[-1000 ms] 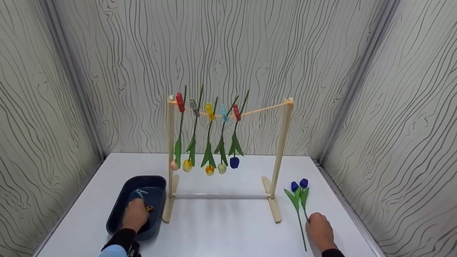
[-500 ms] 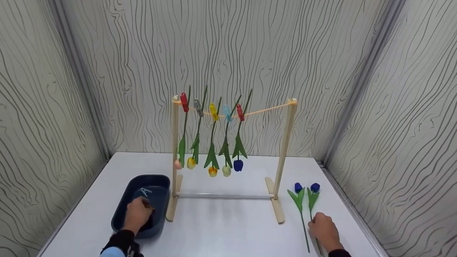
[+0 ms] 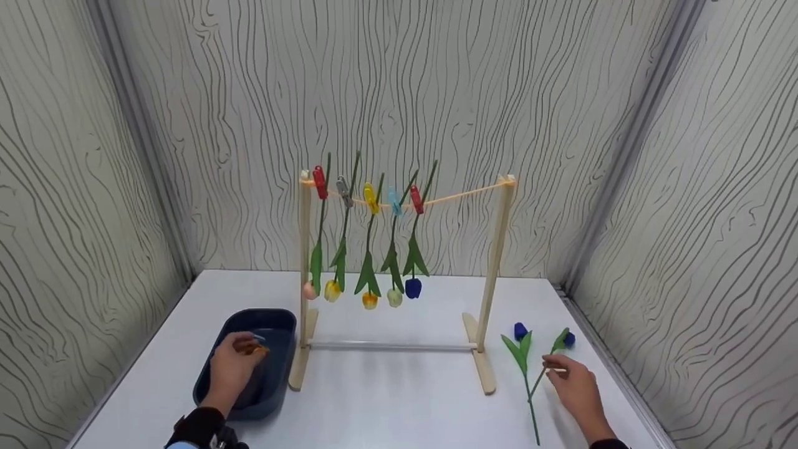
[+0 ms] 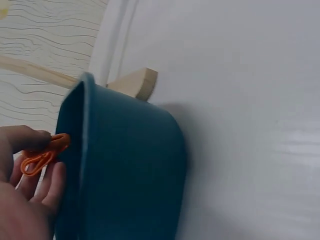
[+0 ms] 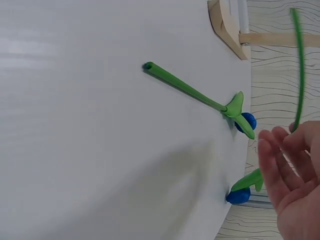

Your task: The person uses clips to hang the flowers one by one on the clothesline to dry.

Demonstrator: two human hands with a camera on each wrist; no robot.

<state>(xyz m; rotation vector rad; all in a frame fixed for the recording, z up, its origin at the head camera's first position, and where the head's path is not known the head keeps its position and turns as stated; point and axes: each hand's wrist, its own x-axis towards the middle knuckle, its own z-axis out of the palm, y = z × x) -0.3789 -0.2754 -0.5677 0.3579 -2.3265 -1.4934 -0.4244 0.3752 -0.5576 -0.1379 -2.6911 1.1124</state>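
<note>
My left hand (image 3: 232, 371) is over the dark blue bin (image 3: 292, 327), pinching an orange clothespin (image 4: 42, 155) between thumb and fingers. A light blue clothespin (image 3: 258, 337) shows just past those fingertips, partly hidden. On the right, my right hand (image 3: 576, 386) pinches the stem (image 5: 301, 75) of a blue tulip; its bloom (image 3: 568, 339) points away from me and the stem end is raised toward the left. A second blue tulip (image 3: 520, 355) lies on the table to the left of that hand.
A wooden frame (image 3: 496, 262) stands mid-table with an orange string (image 3: 464, 194) across its top. Several tulips hang bloom-down from it by clothespins, such as a red clothespin (image 3: 416, 199). A clear rod (image 3: 393, 345) joins the frame's feet. Patterned walls surround the white table (image 3: 399, 411).
My left hand has risen a little with the orange clothespin. My right hand has lifted one blue tulip's stem and swung it leftward across the other tulip, its bloom shifting right.
</note>
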